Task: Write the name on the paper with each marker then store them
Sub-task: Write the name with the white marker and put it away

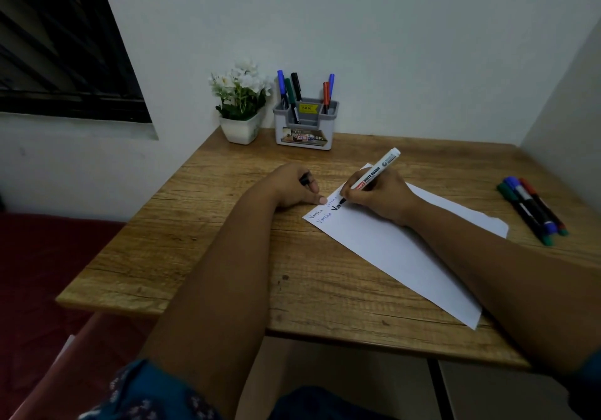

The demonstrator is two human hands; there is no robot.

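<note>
A white sheet of paper lies slanted on the wooden table. Faint handwritten names sit at its far left corner, with bold black letters beside them. My right hand grips a white whiteboard marker, its black tip touching the paper. My left hand rests on the table at the paper's corner, fingers closed around a black marker cap. Three markers, green, blue and red, lie side by side at the table's right. A grey pen holder at the back holds several markers.
A white pot of white flowers stands left of the pen holder against the wall. A dark window is at the upper left. A red surface lies below the table's left edge.
</note>
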